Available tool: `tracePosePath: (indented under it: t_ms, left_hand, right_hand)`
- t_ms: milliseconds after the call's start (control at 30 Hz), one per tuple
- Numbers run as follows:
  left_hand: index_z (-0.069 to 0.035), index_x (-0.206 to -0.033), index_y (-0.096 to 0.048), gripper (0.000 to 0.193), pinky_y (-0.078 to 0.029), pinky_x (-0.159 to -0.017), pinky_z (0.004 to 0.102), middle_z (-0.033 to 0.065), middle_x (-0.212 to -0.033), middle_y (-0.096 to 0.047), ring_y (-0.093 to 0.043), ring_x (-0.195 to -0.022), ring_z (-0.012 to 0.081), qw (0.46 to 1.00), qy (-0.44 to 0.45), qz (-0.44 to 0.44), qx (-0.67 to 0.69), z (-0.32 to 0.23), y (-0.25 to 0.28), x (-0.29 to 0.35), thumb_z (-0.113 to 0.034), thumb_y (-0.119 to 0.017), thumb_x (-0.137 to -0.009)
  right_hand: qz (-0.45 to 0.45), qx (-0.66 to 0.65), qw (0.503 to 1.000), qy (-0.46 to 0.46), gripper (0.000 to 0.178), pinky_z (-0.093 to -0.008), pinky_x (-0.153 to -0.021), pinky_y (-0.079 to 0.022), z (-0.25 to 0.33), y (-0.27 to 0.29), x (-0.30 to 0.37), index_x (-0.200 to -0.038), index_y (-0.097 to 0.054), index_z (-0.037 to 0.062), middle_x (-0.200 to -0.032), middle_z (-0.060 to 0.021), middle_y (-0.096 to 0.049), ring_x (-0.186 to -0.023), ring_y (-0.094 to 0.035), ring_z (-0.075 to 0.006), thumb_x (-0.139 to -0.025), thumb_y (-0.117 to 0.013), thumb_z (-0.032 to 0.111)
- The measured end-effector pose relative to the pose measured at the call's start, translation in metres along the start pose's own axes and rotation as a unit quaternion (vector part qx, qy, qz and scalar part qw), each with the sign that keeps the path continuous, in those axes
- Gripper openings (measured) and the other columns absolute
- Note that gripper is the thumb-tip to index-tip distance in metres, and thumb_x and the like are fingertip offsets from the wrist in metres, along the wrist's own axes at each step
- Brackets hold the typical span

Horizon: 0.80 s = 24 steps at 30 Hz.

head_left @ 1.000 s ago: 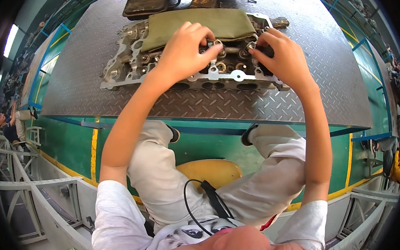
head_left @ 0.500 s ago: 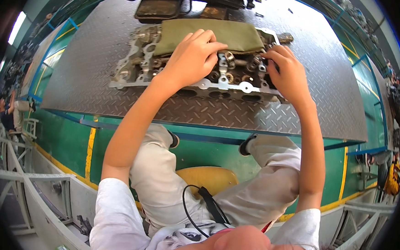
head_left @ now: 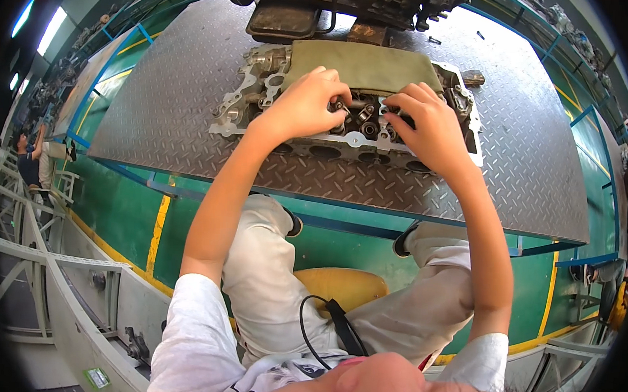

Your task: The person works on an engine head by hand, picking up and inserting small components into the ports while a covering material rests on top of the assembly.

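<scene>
An engine cylinder head (head_left: 358,140) of grey metal lies on the table, with small rocker arms (head_left: 366,113) and round valve parts showing along its near side. A folded olive-green cloth (head_left: 365,66) covers its far part. My left hand (head_left: 305,108) is at the near edge of the cloth, thumb and fingers curled together beside the rocker arms. To its right, my right hand (head_left: 427,127) reaches down to the same row with thumb and fingertips closed. The fingers mostly hide whatever each one grips.
The work table (head_left: 168,108) has a patterned steel plate top. A dark engine block (head_left: 355,1) stands behind the cylinder head, beside a rectangular oil pan (head_left: 281,23). Small bolts (head_left: 435,40) lie at the back right. A yellow stool (head_left: 344,288) is between my legs.
My right hand has moved left along the cylinder head, toward its middle. The left fingers have come down off the cloth to the rocker arms. The whole view has shifted slightly.
</scene>
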State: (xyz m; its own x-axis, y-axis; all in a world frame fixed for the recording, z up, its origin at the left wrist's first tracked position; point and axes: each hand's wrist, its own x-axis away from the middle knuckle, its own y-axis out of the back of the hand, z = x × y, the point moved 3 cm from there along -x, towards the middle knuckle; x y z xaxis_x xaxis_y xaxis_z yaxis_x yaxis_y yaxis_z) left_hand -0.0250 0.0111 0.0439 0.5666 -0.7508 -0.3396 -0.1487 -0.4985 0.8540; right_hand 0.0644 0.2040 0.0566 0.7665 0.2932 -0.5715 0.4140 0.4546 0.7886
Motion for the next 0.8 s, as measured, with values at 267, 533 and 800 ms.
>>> tracePosePath:
  t_ms: [267, 533, 800]
  left_hand:
    - [-0.004, -0.097, -0.065, 0.025, -0.044, -0.090, 0.0386, 0.0120, -0.096, -0.054, -0.050, -0.102, 0.0295, 0.994, 0.057, 0.037, -0.083, -0.005, -0.005, 0.003, -0.014, -0.071, -0.074]
    - [-0.004, -0.096, -0.064, 0.026, -0.043, -0.091, 0.0391, 0.0117, -0.098, -0.055, -0.050, -0.103, 0.0298, 0.994, 0.035, 0.017, -0.105, -0.001, -0.014, -0.001, -0.016, -0.074, -0.076]
    - [-0.005, -0.095, -0.067, 0.025, -0.044, -0.087, 0.0387, 0.0098, -0.092, -0.053, -0.050, -0.095, 0.0291, 0.991, -0.005, -0.022, -0.133, -0.004, -0.012, -0.005, -0.014, -0.076, -0.074]
  right_hand:
    - [0.009, 0.026, 0.998, 0.050, 0.015, -0.0365, -0.083, -0.046, 0.009, -0.027, -0.019, -0.088, -0.069, 0.0054, -0.087, -0.0076, -0.054, -0.092, -0.053, -0.0256, -0.074, -0.071, 0.011]
    - [0.078, 0.056, 0.994, 0.056, 0.015, -0.0352, -0.084, -0.045, 0.008, -0.041, -0.027, -0.083, -0.075, 0.0097, -0.089, -0.0063, -0.056, -0.095, -0.052, -0.0250, -0.070, -0.077, 0.018]
    - [0.092, 0.096, 0.990, 0.036, 0.026, -0.0361, -0.086, -0.044, 0.011, -0.043, -0.034, -0.084, -0.074, 0.0065, -0.088, -0.0068, -0.055, -0.094, -0.050, -0.0258, -0.064, -0.081, 0.020]
